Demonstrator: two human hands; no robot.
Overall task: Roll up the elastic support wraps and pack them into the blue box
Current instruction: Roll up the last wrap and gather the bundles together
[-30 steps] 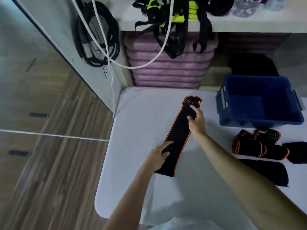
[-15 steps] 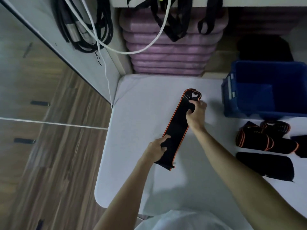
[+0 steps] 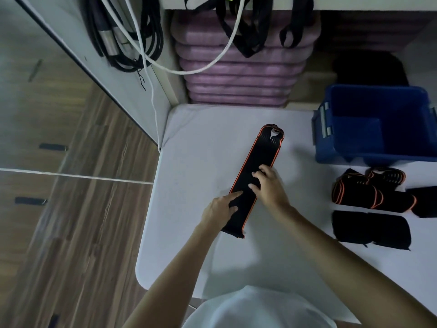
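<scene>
Black strap with orange edging (image 3: 254, 178), laid flat and slantwise on the white table (image 3: 196, 143), well left of the blue box (image 3: 376, 124), which looks empty. Left hand (image 3: 218, 209) resting on the near part, fingers straight and pressing. Right hand (image 3: 268, 183) just beyond, fingers bent onto the middle; pinching or only pressing, cannot tell. Likely light, soft, stretchy, prone to springing open; best started from the near end, rolled tight. No readable writing anywhere.
</scene>
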